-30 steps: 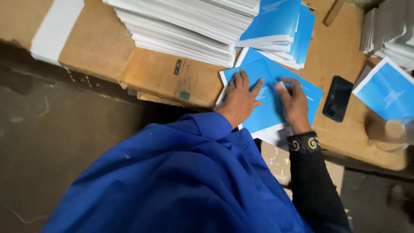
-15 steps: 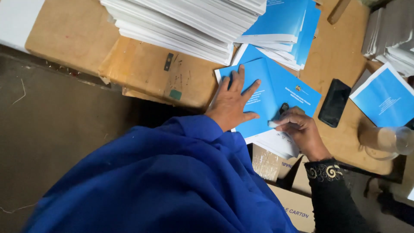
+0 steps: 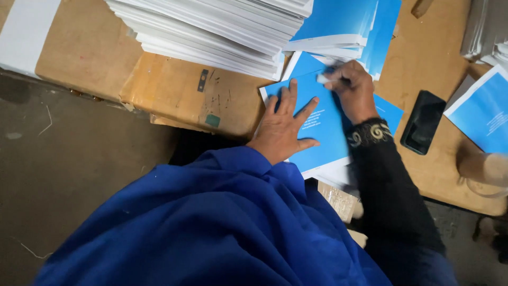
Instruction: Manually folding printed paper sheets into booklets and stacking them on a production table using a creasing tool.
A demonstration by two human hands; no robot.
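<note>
Hands work a blue sheet (image 3: 323, 132) lying on the brown table (image 3: 90, 53), just near of the tall paper stack (image 3: 211, 26). The left hand (image 3: 283, 127) lies flat and open, fingers spread, pinning it. The right hand (image 3: 352, 90) is closed around a small white tool (image 3: 324, 78) at the sheet's far edge, seemingly creasing. A black phone (image 3: 422, 122) lies to the right.

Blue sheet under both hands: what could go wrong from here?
1. The blue sheet lies at the table edge, its near end over the rim. If the left hand lifts, it may slide off.
2. The right hand works close under the leaning stack of blue-covered booklets; a knock might topple some.
3. The black phone lies beside the right forearm and could get pushed.
</note>
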